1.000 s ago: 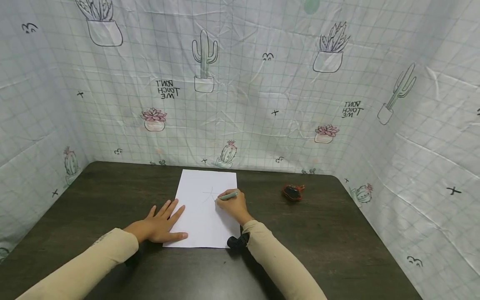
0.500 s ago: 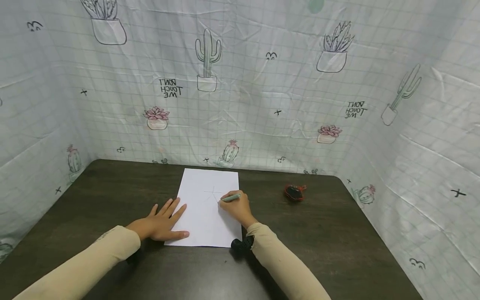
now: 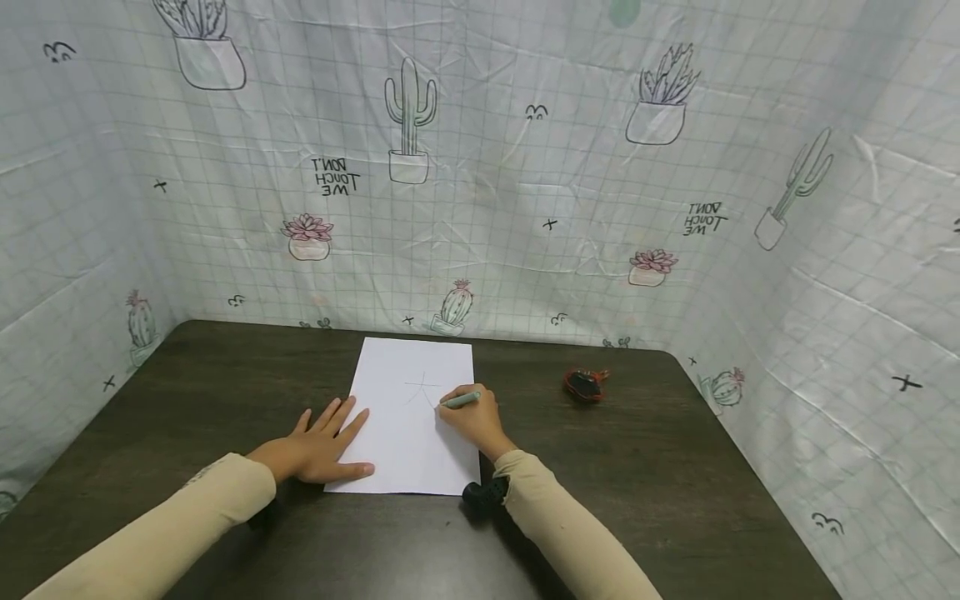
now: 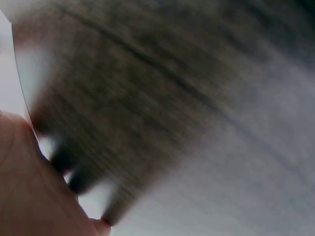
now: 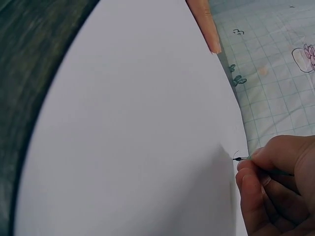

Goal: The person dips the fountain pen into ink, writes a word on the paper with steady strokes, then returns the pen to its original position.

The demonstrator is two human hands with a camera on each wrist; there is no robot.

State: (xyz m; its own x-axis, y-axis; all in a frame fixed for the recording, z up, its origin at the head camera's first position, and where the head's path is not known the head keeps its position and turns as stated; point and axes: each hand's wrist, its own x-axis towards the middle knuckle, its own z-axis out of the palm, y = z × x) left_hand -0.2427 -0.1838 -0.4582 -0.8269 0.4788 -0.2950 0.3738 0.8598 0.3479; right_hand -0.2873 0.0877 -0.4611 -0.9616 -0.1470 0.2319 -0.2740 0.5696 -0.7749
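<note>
A white sheet of paper [image 3: 397,467] lies on the dark table, bearing a few thin pen strokes [image 3: 423,384]: a crossed horizontal and vertical line with two slanting lines below. My right hand [image 3: 477,421] pinches a pale green pen [image 3: 461,400] between thumb and fingers. In the right wrist view the pen's dark tip [image 5: 237,159] is right at the paper. My left hand [image 3: 318,450] lies with fingers spread across the sheet's left edge, thumb on the paper. The left wrist view shows mostly blurred tabletop [image 4: 128,93] and part of the left palm [image 4: 34,187].
To the right on the table [image 3: 637,467] sits a small black object with an orange-red edge [image 3: 585,385]. A white cloth printed with cacti [image 3: 480,208] hangs behind the table and along both sides. A black wrist camera [image 3: 483,493] is below the right hand.
My right hand has slid slightly down and right with the pen, and the right slanting stroke looks longer. My left hand stays on the sheet. The head view has shifted a little.
</note>
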